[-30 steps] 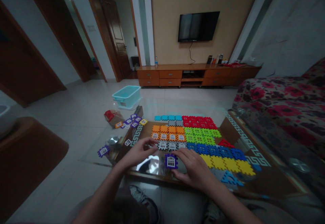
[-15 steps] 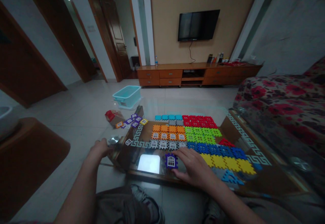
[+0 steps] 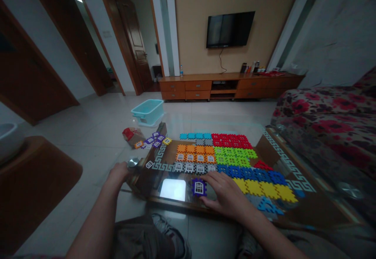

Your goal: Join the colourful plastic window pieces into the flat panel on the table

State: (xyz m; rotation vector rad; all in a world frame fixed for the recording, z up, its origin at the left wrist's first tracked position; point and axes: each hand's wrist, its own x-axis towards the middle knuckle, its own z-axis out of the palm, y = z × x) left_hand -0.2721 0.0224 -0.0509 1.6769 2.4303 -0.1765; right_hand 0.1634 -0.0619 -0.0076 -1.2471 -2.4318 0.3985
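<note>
A purple interlocking plastic tile (image 3: 199, 187) with a white window print is laid on the glass table (image 3: 176, 203), touched by the open right hand (image 3: 225, 195); the left hand (image 3: 116, 176) is kept well apart, at the table's edge.

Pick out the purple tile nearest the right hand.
The purple plastic window tile beside the right hand, lying alone; the other purple tiles lie clustered far off to the left.

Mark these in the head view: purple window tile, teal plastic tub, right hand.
Purple window tile (image 3: 199, 187), head view, on the tile's white window.
Teal plastic tub (image 3: 147, 115), head view, on its front wall.
Right hand (image 3: 225, 193), head view, on the back of the hand.
</note>
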